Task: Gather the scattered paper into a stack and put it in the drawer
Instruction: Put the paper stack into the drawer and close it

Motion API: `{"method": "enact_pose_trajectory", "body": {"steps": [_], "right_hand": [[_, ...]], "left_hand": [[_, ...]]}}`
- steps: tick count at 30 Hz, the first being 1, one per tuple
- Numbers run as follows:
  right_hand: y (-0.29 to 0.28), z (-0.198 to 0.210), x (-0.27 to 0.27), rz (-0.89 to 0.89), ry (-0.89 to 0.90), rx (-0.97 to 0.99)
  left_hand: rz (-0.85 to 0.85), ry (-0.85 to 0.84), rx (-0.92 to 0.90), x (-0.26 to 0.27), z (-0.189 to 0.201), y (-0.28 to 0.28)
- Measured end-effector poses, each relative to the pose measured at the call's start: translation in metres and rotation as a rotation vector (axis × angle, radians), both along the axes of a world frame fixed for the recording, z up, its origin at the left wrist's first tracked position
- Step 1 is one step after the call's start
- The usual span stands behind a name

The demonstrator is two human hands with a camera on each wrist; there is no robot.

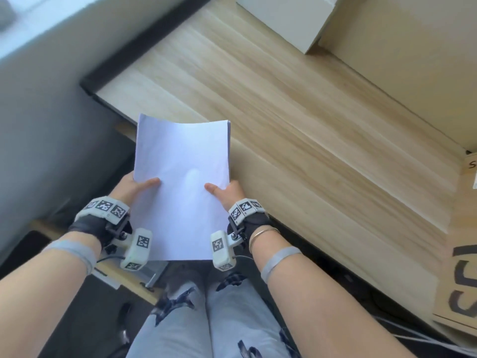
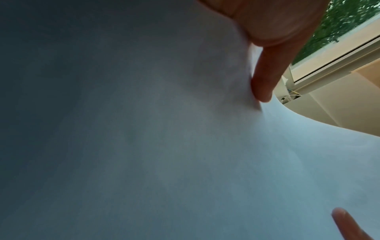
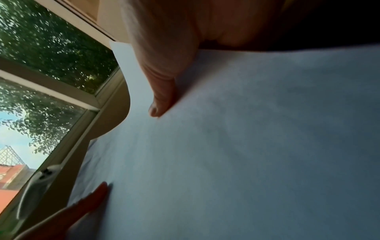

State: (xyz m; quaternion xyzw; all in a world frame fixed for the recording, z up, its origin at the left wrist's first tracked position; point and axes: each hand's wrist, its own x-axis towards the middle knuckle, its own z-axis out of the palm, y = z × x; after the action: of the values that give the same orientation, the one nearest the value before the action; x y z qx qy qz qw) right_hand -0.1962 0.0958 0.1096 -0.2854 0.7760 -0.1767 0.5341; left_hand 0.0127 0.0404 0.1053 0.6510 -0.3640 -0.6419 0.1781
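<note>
A stack of white paper [image 1: 183, 187] is held in the air over my lap, bowed slightly across its far end. My left hand [image 1: 136, 186] grips its left edge with the thumb on top. My right hand [image 1: 224, 189] grips the right edge the same way. In the left wrist view the paper [image 2: 164, 146] fills the frame, with my thumb on it. The right wrist view shows the paper [image 3: 246, 146] the same way, under my thumb. The other fingers under the sheets are hidden in the head view. No drawer shows clearly.
A light wooden desk [image 1: 284, 112] stretches ahead and to the right, with a black edge at its left. A white box [image 1: 286, 16] sits at the far end. Cardboard with black writing [image 1: 462, 288] lies at the right. A window [image 3: 41, 56] shows behind.
</note>
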Motion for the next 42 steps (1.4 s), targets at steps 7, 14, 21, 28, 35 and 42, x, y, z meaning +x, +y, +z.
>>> {"method": "enact_pose_trajectory", "body": {"steps": [7, 14, 21, 28, 35, 42], "right_hand": [[0.015, -0.044, 0.077, -0.007, -0.060, 0.075], [0.025, -0.099, 0.124, 0.034, -0.092, 0.166], [0.035, -0.154, 0.149, 0.069, -0.068, 0.251], [0.025, -0.176, 0.141, -0.095, -0.027, 0.239], [0.011, -0.177, 0.135, -0.251, -0.074, 0.191], [-0.011, -0.184, 0.120, -0.269, -0.180, 0.320]], "left_hand": [[0.007, -0.094, 0.047, 0.075, -0.041, 0.018], [-0.018, -0.184, 0.133, 0.119, -0.092, 0.024], [-0.113, -0.254, 0.200, 0.127, -0.144, 0.015], [-0.223, -0.307, 0.181, 0.110, -0.175, -0.016], [-0.276, -0.276, 0.108, 0.073, -0.194, -0.047], [-0.367, -0.364, 0.081, 0.054, -0.212, -0.063]]}}
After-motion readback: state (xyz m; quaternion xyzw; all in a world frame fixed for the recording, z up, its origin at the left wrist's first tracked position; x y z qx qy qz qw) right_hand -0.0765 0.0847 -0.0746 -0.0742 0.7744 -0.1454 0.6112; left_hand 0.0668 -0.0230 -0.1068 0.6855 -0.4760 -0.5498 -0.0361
